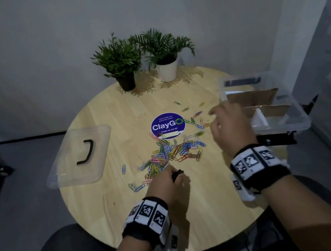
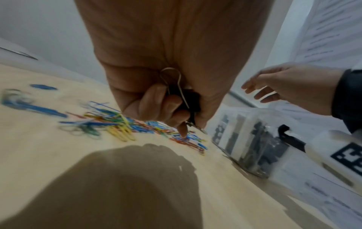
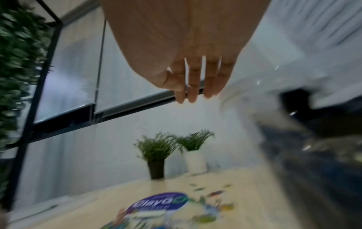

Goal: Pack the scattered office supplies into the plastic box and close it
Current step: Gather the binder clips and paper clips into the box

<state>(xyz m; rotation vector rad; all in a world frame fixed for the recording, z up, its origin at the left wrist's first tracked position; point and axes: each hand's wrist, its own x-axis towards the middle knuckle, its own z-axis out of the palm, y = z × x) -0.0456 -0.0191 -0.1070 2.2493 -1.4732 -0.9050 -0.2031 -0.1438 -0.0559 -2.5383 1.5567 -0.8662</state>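
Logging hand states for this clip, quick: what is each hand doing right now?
Left hand: closed, fingers curled round a black binder clip.
Right hand: open, fingers straight, holding nothing, in the air beside the plastic box.

A round, light wooden table point(image 1: 205, 205) stands against a pale wall. At its far edge, two leafy green plants sit side by side: one in a black pot point(image 1: 126, 81), one in a white pot point(image 1: 168, 70). A round blue sticker point(image 1: 167, 125) reading "ClayGo" lies at the table's centre.
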